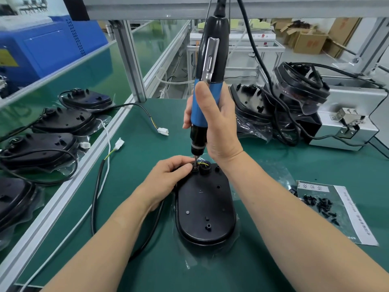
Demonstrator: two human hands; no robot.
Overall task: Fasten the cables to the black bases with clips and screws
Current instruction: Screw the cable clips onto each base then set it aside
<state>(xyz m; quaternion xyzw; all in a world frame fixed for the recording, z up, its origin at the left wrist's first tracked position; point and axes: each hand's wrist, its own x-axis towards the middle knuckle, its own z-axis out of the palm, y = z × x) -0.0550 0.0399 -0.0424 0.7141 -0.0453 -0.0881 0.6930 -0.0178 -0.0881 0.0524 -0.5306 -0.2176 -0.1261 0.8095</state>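
Base [205, 209] black, oval, glossy, perhaps clip-fitted.

Oval black base [205, 207] lies flat, black cable [95, 199] curving from its left side.

One screwdriver [210, 81], two hands [168, 175], three white connectors [163, 131], five black bases [206, 207] lying flat (others stacked)

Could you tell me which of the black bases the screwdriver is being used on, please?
The base nearest the person: the screwdriver tip meets its far end. The other bases sit untouched at left and far right.
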